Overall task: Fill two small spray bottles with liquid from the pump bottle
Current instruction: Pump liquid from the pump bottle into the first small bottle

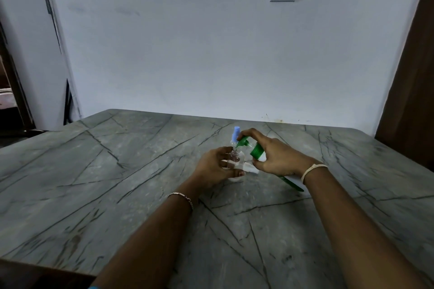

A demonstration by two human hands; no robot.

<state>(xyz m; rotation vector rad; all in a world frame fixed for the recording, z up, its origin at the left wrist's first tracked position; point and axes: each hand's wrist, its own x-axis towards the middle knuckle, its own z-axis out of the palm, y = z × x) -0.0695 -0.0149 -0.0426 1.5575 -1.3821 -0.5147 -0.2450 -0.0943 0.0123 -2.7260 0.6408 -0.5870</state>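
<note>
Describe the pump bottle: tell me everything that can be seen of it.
The pump bottle looks plastic: green pump head and collar, white body with green near its base. It is tilted steeply, base low by the table, spout aimed at the open threaded neck of the small clear bottle. The right hand grips its shoulder, one finger on the pump head. Whether spout and neck touch cannot be told.

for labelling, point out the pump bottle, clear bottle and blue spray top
pump bottle [257,151], head view, green collar
clear bottle [234,153], head view, threaded neck
blue spray top [236,133], head view, its side
</note>
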